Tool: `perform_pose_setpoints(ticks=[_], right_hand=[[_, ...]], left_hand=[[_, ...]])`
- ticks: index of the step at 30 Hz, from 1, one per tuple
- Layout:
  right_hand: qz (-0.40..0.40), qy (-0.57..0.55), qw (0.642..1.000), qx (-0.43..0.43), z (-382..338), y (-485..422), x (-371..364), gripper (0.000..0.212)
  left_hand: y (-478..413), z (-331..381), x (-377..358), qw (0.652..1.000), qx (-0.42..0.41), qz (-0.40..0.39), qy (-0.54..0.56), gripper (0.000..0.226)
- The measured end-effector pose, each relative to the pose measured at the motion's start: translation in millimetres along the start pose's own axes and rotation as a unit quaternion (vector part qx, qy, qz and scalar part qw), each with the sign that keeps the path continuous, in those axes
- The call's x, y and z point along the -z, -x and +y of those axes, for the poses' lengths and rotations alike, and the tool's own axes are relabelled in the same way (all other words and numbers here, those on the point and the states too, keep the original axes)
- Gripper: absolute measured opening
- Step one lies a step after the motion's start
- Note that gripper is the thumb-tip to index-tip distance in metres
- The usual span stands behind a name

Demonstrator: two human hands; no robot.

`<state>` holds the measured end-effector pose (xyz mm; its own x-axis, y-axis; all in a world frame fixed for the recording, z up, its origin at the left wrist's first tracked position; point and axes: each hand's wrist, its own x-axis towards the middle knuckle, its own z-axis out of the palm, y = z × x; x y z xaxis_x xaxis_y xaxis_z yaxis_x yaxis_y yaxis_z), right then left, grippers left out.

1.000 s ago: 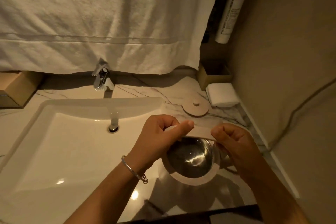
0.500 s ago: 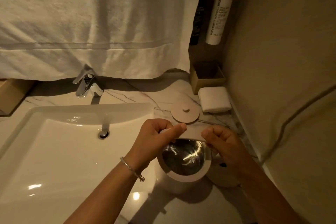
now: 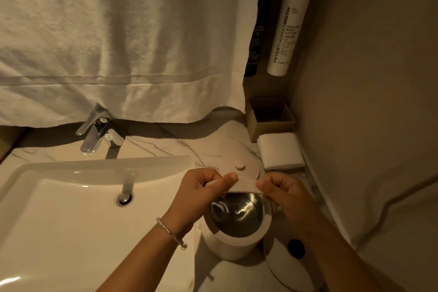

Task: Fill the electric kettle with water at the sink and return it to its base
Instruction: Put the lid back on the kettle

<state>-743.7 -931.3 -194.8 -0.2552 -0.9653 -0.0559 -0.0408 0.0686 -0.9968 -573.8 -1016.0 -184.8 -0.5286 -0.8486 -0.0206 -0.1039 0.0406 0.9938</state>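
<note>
At far left we see a white sink (image 3: 59,220), its basin dry-looking around the drain (image 3: 125,198), with a chrome tap (image 3: 94,133) behind it and a pale towel (image 3: 118,42) hanging above. Moving right, the left hand (image 3: 196,192), with a bracelet (image 3: 169,232) at its wrist, reaches in from below with fingers curled, its thumb and forefinger pinching one end of a white strip (image 3: 244,186). Directly under the strip stands the kettle (image 3: 234,244), upright on the counter (image 3: 166,147) just right of the sink, open at the top. Its steel inside shines, and we cannot tell whether it holds water. Its round lid (image 3: 239,166) lies flat on the counter behind the hands. The right hand (image 3: 289,197) mirrors the left, fingers curled, pinching the strip's other end. Below it the base (image 3: 284,268) sits just beside the kettle. Further right lie a folded cloth (image 3: 280,150) and an open box (image 3: 270,121), its inside too dark to read. A lotion bottle (image 3: 286,31) hangs above.
</note>
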Motion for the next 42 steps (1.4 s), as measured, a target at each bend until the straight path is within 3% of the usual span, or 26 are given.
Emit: perform_pose_setpoints(ticks=[10, 14, 16, 20, 25, 29, 34, 39, 42], right_hand=[[-0.023, 0.017, 1.000, 0.010, 3, -26, 4, 0.023], [-0.038, -0.024, 0.997, -0.055, 1, -28, 11, 0.037], [-0.036, 0.033, 0.997, -0.067, -3, -44, 22, 0.037], [0.000, 0.173, 0.981, -0.084, 8, -96, 34, 0.009], [-0.087, 0.282, 0.950, -0.100, 15, -125, 25, 0.008], [-0.088, 0.195, 0.976, -0.043, -14, -105, 18, 0.005], [-0.191, 0.120, 0.974, 0.001, -37, -49, 26, 0.005], [-0.125, 0.126, 0.984, 0.021, -27, -25, 26, 0.007], [-0.115, 0.135, 0.984, 0.016, -24, -13, 25, 0.006]], left_hand=[[-27, -6, 7, 1.000, 0.006, -0.012, -0.004, 0.038], [-27, -6, 9, 0.999, 0.016, -0.032, -0.001, 0.038], [-28, -6, 9, 0.999, 0.017, -0.035, 0.000, 0.038], [-28, -6, 9, 0.999, 0.014, -0.031, 0.000, 0.040], [-29, -10, 10, 0.999, 0.013, -0.028, -0.011, 0.041], [-29, -11, 10, 1.000, 0.004, -0.026, -0.008, 0.038], [-26, -14, 12, 0.999, -0.009, -0.030, -0.020, 0.045], [-19, -12, 17, 0.999, -0.005, -0.042, -0.024, 0.057], [-12, -12, 22, 0.997, -0.013, -0.012, -0.080, 0.046]])
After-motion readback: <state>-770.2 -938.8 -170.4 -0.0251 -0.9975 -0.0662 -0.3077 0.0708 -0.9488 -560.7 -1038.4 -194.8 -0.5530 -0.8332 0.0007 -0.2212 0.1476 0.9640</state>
